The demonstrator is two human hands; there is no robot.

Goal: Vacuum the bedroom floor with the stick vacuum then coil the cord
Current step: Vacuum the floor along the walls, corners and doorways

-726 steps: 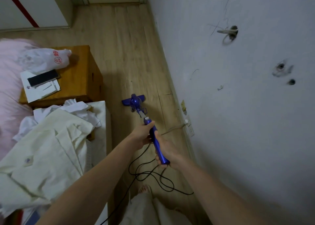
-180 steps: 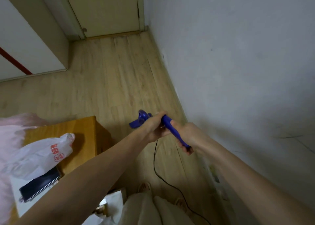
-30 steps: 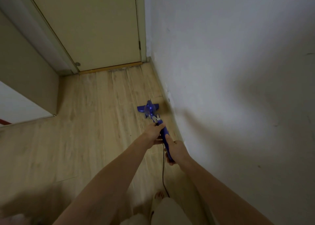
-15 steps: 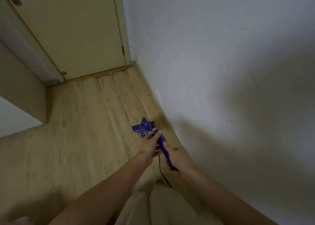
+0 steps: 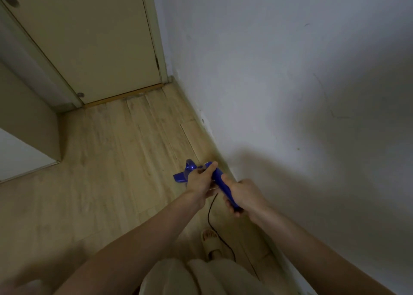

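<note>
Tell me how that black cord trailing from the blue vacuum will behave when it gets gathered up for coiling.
The cord is probably floppy: it hangs from the stick vacuum in loose curves. It looks thin, so likely light. It passes close by the sandal, so it may snag there when pulled.

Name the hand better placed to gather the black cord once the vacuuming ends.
Probably the left hand: it grips the blue stick vacuum right where the cord leaves it. The right hand holds the handle end.
</note>
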